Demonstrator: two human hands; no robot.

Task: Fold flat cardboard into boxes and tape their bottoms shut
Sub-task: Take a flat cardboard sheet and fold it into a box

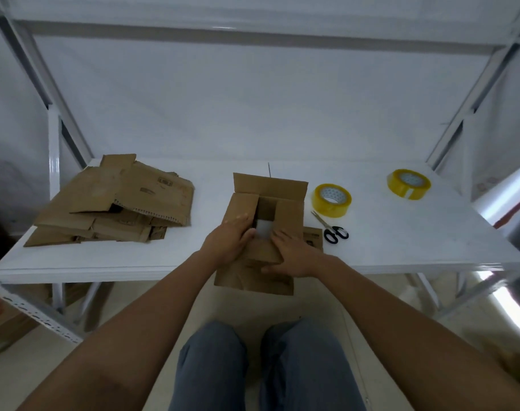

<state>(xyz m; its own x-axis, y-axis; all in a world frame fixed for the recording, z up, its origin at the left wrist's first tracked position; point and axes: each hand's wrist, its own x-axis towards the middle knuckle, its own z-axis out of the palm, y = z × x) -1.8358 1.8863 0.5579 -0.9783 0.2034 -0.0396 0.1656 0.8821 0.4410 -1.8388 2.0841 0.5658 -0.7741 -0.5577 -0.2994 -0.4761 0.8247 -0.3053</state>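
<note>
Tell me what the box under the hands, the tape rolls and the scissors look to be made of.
Box: brown corrugated cardboard, matte, with creased flaps.
Tape rolls: glossy, yellowish clear plastic film, apparently on pale cores.
Scissors: shiny blades, likely metal; black handles, probably plastic.

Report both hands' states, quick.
Left hand: open, fingers straight, pressing the left flap of the cardboard box.
Right hand: open, fingers flat on the box's near flap.

A white surface [104,259] sits inside a white metal shelving frame [54,173], with a pale wall behind. Below the near edge show grey trousers [211,366] and a beige floor [128,360].
</note>
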